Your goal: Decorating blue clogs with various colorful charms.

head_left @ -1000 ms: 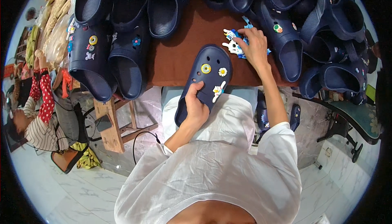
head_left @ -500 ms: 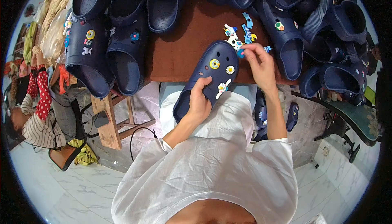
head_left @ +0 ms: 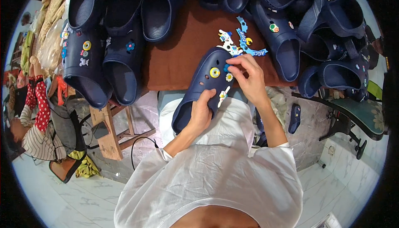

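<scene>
My left hand (head_left: 201,115) grips a navy clog (head_left: 195,87) by its side and opening, the thumb on top, its toe pointing away. A yellow-and-white ring charm (head_left: 215,72), a daisy charm (head_left: 229,77) and a white figure charm (head_left: 224,96) sit on the clog's upper. Several of its holes are bare. My right hand (head_left: 251,80) pinches a blue flower charm (head_left: 227,67) at the upper, just beyond the daisy; the fingers partly hide it. Loose charms (head_left: 245,43), white, blue and yellow, lie on the brown cloth past the toe.
The brown cloth (head_left: 174,62) covers the table. Navy clogs, some with charms, stand at the left (head_left: 86,74), along the back and at the right (head_left: 278,41). A wooden stool (head_left: 109,132) stands below left. Another person (head_left: 41,132) is at far left.
My right hand has brought the blue flower charm leftward, from beside the clog onto its upper. The left hand still holds the clog. The whole view has shifted slightly.
</scene>
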`<state>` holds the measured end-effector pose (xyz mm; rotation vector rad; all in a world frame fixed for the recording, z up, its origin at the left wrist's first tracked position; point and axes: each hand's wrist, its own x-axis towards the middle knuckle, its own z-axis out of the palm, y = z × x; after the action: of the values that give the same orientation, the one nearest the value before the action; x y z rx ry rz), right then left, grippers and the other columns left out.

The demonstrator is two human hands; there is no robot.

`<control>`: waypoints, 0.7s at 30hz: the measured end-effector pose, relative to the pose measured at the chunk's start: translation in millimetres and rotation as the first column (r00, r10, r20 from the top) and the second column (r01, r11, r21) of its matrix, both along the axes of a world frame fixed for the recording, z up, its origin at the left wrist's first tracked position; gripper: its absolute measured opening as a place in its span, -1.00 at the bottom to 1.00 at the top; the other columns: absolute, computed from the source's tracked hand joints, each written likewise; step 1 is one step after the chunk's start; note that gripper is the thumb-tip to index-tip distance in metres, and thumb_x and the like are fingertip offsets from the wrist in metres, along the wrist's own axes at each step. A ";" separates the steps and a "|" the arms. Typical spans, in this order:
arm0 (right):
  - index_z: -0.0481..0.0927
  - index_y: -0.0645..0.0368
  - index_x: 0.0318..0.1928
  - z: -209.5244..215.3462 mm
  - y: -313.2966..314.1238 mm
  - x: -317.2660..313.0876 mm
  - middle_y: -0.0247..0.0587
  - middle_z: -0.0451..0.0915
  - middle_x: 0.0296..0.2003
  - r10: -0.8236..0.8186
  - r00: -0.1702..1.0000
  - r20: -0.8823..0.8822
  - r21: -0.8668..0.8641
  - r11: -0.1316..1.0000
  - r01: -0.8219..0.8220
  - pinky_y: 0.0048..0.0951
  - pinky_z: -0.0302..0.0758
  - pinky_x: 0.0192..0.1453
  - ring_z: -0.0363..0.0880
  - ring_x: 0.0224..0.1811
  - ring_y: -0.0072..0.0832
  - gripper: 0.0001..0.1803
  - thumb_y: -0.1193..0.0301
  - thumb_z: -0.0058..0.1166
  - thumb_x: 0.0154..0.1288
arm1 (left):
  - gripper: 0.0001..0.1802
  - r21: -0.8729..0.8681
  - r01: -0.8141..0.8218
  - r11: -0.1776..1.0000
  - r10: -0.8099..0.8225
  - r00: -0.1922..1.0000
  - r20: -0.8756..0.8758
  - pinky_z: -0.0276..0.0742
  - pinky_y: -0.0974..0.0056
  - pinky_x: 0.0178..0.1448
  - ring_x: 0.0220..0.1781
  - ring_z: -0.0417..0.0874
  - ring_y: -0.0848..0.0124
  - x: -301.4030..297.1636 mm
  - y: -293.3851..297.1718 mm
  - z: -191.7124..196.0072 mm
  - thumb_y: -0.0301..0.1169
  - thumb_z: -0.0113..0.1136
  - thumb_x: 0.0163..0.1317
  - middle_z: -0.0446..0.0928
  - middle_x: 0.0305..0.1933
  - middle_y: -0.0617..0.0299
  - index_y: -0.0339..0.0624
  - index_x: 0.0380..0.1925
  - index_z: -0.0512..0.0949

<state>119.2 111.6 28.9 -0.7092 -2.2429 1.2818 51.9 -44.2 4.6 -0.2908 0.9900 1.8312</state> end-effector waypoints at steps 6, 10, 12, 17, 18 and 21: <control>0.48 0.27 0.00 -11.4 11.0 5.7 -0.17 0.49 -0.11 -0.002 0.999 -0.052 -0.206 0.979 -0.009 -0.51 0.51 -0.19 0.52 -0.09 -0.45 -0.64 0.50 0.20 0.19 | -0.70 -0.061 0.030 0.998 -0.037 0.993 -0.109 0.51 0.27 0.06 -0.11 0.63 0.35 5.6 -6.7 -6.8 -0.51 0.06 0.14 0.59 -0.13 0.14 -0.34 -0.10 0.48; 0.31 0.24 0.25 -16.7 14.1 14.4 -0.18 0.43 0.07 0.163 0.986 0.032 -0.248 0.957 -0.150 -0.50 0.43 0.05 0.45 0.01 -0.52 -0.50 0.51 0.04 0.32 | -0.84 -0.092 0.052 0.994 -0.068 0.981 -0.183 0.40 0.37 -0.14 -0.28 0.51 0.47 7.4 -10.2 -15.1 -0.45 0.09 0.13 0.53 -0.30 0.28 -0.30 -0.31 0.52; 0.22 0.25 0.32 -16.8 18.1 17.5 -0.13 0.42 0.08 0.219 0.973 0.074 -0.290 0.938 -0.189 -0.47 0.41 0.10 0.44 0.03 -0.50 -0.47 0.48 -0.04 0.37 | -0.85 -0.146 0.108 0.983 -0.136 0.971 -0.196 0.38 0.37 -0.16 -0.31 0.49 0.47 5.9 -15.4 -22.1 -0.45 0.10 0.11 0.51 -0.33 0.30 -0.30 -0.35 0.52; 0.21 0.24 0.29 -27.1 18.6 19.5 0.08 0.37 0.17 0.240 0.969 0.050 -0.293 0.931 -0.216 -0.28 0.39 0.15 0.45 0.08 -0.26 -0.42 0.28 0.03 0.37 | -0.84 -0.138 0.137 0.981 -0.172 0.944 -0.283 0.39 0.36 -0.16 -0.31 0.50 0.45 7.4 -18.2 -38.4 -0.47 0.07 0.10 0.52 -0.30 0.28 -0.30 -0.31 0.52; 0.21 0.24 0.29 -27.9 16.2 18.2 0.08 0.37 0.17 0.242 0.969 0.050 -0.296 0.930 -0.217 -0.28 0.39 0.15 0.45 0.08 -0.26 -0.42 0.28 0.03 0.37 | -0.83 -0.119 0.132 0.984 -0.151 0.974 -0.171 0.40 0.36 -0.15 -0.31 0.51 0.44 4.9 -15.1 -31.0 -0.48 0.06 0.10 0.52 -0.29 0.26 -0.31 -0.30 0.51; 0.22 0.24 0.28 -29.9 12.2 15.3 0.07 0.35 0.17 0.169 0.983 0.068 -0.221 0.964 -0.150 -0.29 0.37 0.16 0.44 0.09 -0.24 -0.44 0.27 0.02 0.38 | -0.73 -0.051 0.100 0.994 -0.102 0.994 -0.031 0.53 0.29 -0.02 -0.20 0.64 0.33 -1.4 -9.4 -22.3 -0.45 0.04 0.12 0.60 -0.22 0.14 -0.35 -0.18 0.51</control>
<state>134.5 123.7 -1.0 -0.6826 -2.2913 1.6200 50.6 -53.6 -17.7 -0.2360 1.0555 1.7273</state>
